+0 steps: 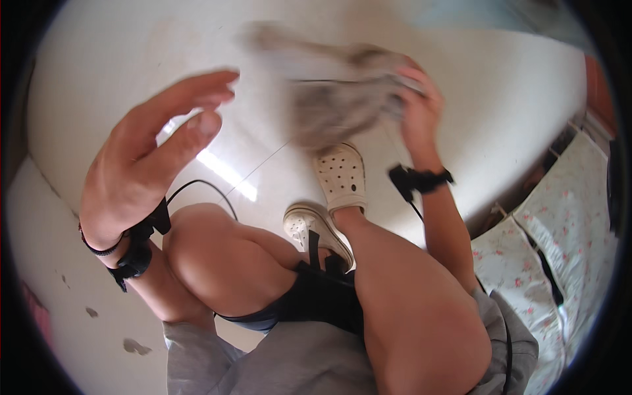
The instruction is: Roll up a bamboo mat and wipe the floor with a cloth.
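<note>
My right hand (419, 106) grips a crumpled grey-brown cloth (331, 111) by its right end. The cloth is blurred with motion and spreads out to the left above the floor, so its exact kind cannot be made out. To the left, my left hand (140, 158) is raised over my knee with its thumb apart from the bent fingers and nothing between them. A gap separates its fingertips from the cloth. Black straps with small devices and cables sit on both wrists.
Perforated cream clogs (340, 173) are on my feet, just below the cloth. Pale glossy tiles (493, 98) make up the floor, with dark stains (136, 347) at lower left. A floral fabric cover (553, 237) stands along the right side, and a pink item (37, 311) shows at the left rim.
</note>
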Action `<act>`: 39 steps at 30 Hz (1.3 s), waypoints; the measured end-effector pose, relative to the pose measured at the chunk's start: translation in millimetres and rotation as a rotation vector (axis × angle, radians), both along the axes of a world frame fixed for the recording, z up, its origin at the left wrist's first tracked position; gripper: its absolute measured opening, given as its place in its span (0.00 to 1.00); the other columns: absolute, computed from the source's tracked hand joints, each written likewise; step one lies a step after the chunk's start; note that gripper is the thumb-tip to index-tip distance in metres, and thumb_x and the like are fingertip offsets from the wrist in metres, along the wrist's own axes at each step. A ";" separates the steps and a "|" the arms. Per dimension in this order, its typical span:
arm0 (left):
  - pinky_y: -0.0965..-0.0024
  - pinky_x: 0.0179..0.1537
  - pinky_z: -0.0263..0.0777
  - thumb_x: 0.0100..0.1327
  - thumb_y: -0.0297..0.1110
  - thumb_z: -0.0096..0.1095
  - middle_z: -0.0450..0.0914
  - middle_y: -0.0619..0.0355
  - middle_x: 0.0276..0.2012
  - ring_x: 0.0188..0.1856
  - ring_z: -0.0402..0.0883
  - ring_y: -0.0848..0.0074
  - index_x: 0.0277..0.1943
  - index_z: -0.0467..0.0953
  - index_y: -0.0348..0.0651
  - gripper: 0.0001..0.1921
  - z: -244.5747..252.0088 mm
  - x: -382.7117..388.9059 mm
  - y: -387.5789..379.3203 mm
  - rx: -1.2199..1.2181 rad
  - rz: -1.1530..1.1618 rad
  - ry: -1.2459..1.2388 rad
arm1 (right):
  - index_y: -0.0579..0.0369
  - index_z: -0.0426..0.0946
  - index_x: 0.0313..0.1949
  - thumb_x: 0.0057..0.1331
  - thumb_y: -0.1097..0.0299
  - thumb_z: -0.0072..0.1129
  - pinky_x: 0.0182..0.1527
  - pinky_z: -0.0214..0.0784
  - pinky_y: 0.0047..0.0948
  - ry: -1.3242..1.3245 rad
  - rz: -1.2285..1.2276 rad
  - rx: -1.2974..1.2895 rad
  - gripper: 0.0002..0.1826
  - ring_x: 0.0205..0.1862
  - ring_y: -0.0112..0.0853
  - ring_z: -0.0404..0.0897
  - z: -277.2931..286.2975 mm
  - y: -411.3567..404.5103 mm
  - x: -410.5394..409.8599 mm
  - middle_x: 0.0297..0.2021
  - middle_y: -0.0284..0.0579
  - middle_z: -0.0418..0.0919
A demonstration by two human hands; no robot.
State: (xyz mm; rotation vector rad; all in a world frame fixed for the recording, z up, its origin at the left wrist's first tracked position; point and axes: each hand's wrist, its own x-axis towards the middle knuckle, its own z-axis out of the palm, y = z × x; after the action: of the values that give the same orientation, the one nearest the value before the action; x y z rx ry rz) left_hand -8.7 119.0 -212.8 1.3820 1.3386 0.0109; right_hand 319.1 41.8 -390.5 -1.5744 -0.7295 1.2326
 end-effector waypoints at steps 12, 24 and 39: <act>0.67 0.64 0.68 0.77 0.41 0.51 0.78 0.53 0.61 0.61 0.77 0.70 0.67 0.72 0.44 0.21 -30.7 -161.9 -96.4 0.437 0.377 0.217 | 0.51 0.82 0.52 0.59 0.86 0.49 0.66 0.61 0.37 -0.765 0.439 0.286 0.25 0.65 0.45 0.70 -60.5 40.4 -99.0 0.62 0.53 0.71; 0.72 0.33 0.75 0.63 0.37 0.67 0.81 0.59 0.32 0.35 0.79 0.79 0.46 0.79 0.35 0.15 -93.2 -102.5 -432.2 -0.140 1.785 0.193 | 0.58 0.75 0.60 0.63 0.70 0.60 0.68 0.59 0.41 0.385 1.818 0.093 0.24 0.67 0.41 0.70 32.7 -45.8 -287.4 0.62 0.51 0.74; 0.59 0.73 0.51 0.70 0.49 0.61 0.53 0.47 0.76 0.73 0.58 0.60 0.76 0.51 0.37 0.41 -265.4 72.0 -606.7 -0.069 2.725 0.816 | 0.61 0.77 0.46 0.74 0.75 0.50 0.51 0.68 0.25 -0.168 1.446 -0.275 0.07 0.43 0.26 0.75 -30.4 -1.4 -162.6 0.43 0.41 0.79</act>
State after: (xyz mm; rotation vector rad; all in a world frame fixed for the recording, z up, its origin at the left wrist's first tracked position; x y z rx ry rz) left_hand 63.3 -487.7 -478.3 -1.5306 2.6435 1.1878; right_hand 156.6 40.4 -420.9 -1.2564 -2.0557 2.2560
